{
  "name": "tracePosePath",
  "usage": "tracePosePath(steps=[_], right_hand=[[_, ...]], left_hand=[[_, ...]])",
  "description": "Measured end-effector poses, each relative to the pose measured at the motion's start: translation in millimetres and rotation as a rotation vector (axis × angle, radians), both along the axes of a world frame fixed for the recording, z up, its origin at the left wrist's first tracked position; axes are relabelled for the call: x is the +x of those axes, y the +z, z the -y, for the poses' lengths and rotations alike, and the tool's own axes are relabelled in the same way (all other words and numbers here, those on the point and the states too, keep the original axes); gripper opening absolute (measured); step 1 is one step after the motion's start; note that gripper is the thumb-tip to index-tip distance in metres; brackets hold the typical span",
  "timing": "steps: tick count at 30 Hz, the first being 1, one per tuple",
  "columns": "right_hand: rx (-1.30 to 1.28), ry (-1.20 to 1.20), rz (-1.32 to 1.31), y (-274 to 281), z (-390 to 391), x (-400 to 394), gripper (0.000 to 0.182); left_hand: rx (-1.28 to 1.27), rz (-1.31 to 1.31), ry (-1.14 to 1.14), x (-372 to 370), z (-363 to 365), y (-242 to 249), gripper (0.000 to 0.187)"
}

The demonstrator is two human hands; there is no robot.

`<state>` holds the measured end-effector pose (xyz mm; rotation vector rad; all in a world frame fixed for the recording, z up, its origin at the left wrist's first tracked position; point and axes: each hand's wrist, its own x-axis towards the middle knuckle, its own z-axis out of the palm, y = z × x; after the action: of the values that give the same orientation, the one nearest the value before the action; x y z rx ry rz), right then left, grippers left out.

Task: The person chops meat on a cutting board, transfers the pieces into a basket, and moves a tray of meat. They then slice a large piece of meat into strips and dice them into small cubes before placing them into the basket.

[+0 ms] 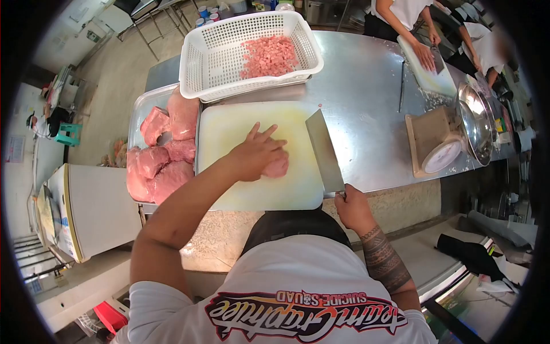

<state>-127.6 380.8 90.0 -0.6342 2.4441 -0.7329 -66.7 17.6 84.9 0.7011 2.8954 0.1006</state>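
My left hand (260,153) lies over the white cutting board (229,123) with its fingers spread. A small piece of pink raw meat (277,166) shows beside and partly under it; how far the palm covers the meat is hidden. In my right hand (353,210) is the handle of a cleaver (325,152), gripped near the board's front right corner. The broad blade points away from me along the board's right edge, apart from the meat. Left of the board, a metal tray (136,129) holds several large chunks of raw meat (167,157).
Behind the board stands a white perforated basket (209,60) with diced meat (269,56). A weighing scale (435,143) with a metal bowl (476,123) sits at the right of the steel table (366,80). Beyond, a co-worker's hands (425,56) cut on another board (429,80).
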Motion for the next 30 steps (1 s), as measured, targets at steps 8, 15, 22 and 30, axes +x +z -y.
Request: tracePosePath(steps=[8,15,22,30], right_hand=[[0.021,0.149,-0.017,-9.0,-1.6,-34.4,0.024],[0.020,0.342,-0.054,9.0,8.8,-51.4,0.027],[-0.047,0.467,-0.161,-22.4,28.8,-39.8,0.045],[0.041,0.352,-0.064,2.0,48.1,-22.1,0.042]], left_hand=[[0.593,-0.043,0.971,63.3,-39.0,8.1,0.085],[0.450,-0.222,1.225,57.6,-84.5,-1.5,0.082],[0.401,-0.325,1.139,31.9,-98.4,3.0,0.079],[0.600,-0.002,0.833,43.5,-59.3,12.5,0.102]])
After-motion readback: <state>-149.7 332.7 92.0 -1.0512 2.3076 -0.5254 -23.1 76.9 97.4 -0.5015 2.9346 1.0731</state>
